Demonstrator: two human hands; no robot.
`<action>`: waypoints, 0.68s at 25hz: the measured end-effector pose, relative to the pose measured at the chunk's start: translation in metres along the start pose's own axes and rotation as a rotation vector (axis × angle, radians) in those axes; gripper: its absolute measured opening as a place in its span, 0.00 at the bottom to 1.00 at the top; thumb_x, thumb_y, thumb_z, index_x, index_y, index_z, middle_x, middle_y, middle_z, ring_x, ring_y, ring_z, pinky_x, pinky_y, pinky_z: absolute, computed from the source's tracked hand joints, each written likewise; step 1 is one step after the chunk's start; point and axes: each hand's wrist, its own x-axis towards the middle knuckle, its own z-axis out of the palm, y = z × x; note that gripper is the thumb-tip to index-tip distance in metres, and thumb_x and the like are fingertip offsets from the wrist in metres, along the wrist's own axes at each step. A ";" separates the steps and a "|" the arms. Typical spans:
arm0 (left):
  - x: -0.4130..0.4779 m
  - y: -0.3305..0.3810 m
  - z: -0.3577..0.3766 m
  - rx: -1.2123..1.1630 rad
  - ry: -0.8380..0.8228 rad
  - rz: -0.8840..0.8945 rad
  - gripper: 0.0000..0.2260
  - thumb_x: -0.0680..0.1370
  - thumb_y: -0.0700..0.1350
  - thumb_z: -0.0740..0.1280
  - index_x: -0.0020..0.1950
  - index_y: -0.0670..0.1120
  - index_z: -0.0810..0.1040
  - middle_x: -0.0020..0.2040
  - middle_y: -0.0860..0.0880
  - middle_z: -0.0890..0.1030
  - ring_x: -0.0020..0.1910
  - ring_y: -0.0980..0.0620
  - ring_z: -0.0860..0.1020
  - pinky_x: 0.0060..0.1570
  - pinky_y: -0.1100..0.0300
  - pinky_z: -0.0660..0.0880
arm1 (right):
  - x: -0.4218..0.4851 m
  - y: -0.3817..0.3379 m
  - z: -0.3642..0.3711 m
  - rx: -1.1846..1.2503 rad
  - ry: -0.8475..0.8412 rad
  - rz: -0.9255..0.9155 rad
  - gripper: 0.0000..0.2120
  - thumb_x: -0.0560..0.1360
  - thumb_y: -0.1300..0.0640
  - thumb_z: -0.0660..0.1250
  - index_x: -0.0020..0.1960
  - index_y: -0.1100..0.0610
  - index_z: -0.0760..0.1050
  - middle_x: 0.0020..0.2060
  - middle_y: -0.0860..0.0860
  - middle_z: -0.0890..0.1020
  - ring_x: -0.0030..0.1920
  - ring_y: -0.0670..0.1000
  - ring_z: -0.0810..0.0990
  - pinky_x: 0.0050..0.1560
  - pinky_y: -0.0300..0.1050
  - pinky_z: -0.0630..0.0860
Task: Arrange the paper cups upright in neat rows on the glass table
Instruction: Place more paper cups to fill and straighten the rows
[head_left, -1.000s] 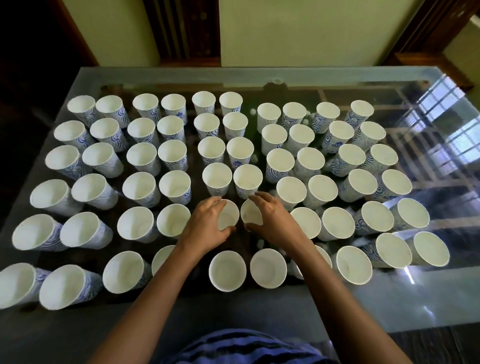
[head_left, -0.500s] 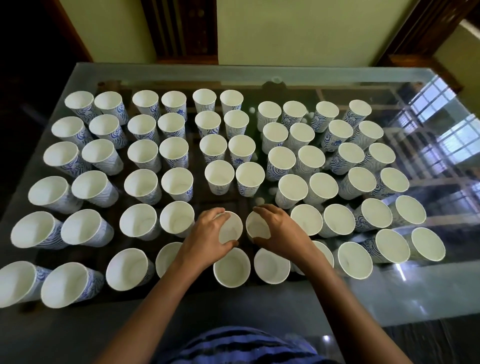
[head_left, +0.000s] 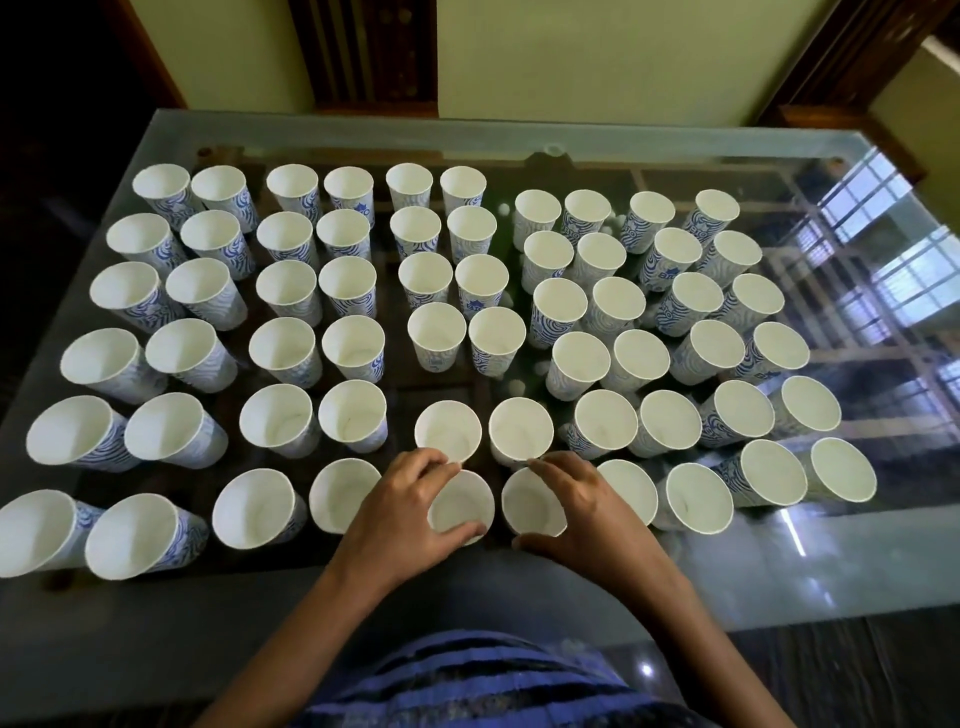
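The glass table (head_left: 519, 137) is nearly covered with white paper cups printed in blue, all standing mouth-up in rows that run from the far edge toward the lower part of the frame. They fall into paired columns, with a tighter cluster on the right side and a looser spread on the left, where the cups appear to lean outward — likely the wide lens.

Both hands are down at the nearest row, in the lower centre of the frame. The left hand (head_left: 402, 512) is curled around the cup in the nearest row left of centre (head_left: 460, 506), fingers over the far rim and thumb along the near side, so it grips that cup. The right hand (head_left: 587, 512) does the same with the neighbouring cup just beside it (head_left: 532, 501) — index finger stretched along its far rim, thumb hooked under the near edge. The two gripped cups stand close together, their rims a small gap apart.

Directly beyond them, in the next row up, two more cups (head_left: 448, 430) stand side by side, the fingertips of both hands reaching right up to their near rims.

The bare near strip of the table is free of cups, and a striped blue garment (head_left: 467, 675) shows at the bottom edge.
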 end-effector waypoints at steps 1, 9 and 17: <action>-0.002 0.001 0.001 -0.003 -0.009 -0.006 0.27 0.62 0.52 0.78 0.56 0.42 0.79 0.54 0.45 0.78 0.54 0.46 0.76 0.52 0.58 0.73 | -0.002 0.001 0.002 -0.009 -0.010 -0.002 0.39 0.65 0.45 0.75 0.71 0.54 0.64 0.67 0.52 0.68 0.66 0.52 0.68 0.63 0.43 0.68; -0.007 0.000 0.010 -0.023 -0.051 -0.033 0.27 0.62 0.50 0.78 0.59 0.43 0.78 0.56 0.46 0.76 0.57 0.47 0.74 0.55 0.56 0.73 | 0.002 0.004 0.005 -0.079 -0.009 -0.028 0.36 0.66 0.50 0.74 0.70 0.54 0.64 0.65 0.52 0.68 0.64 0.53 0.69 0.56 0.47 0.73; -0.007 -0.003 0.011 -0.027 -0.064 0.000 0.28 0.63 0.51 0.77 0.60 0.45 0.77 0.57 0.47 0.76 0.58 0.49 0.72 0.54 0.58 0.72 | -0.005 0.006 0.004 -0.093 -0.046 -0.025 0.39 0.67 0.51 0.74 0.73 0.53 0.60 0.67 0.51 0.66 0.65 0.52 0.67 0.58 0.47 0.73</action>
